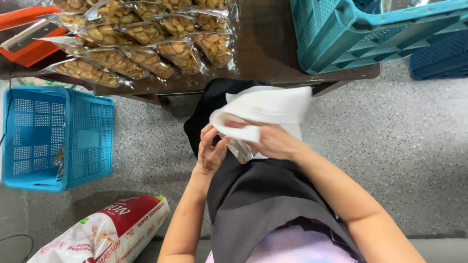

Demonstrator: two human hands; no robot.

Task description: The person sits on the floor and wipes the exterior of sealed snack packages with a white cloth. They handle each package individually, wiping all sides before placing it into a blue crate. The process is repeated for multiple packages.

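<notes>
Both hands meet over the person's lap, just below the edge of the dark counter [273, 58]. The right hand [275, 142] grips a white cloth [265, 108], its fingers folded into the fabric and pinching a thick wad of it, so the cloth fans out above the knuckles. The left hand [210, 152] stands upright just beside it, fingers held loosely together and curled toward the cloth, their tips touching its lower edge. Between the two hands a small clear plastic bag [242, 151] hangs down, partly hidden by the cloth; which fingers carry it cannot be told. On the counter lie rows of sealed clear packets of golden snacks [146, 48], overlapping one another. A teal crate [341, 34] sits on the counter's right end. On the floor to the left stands a blue perforated basket [58, 136], and nearer the person lies a red and white sack [112, 234].
</notes>
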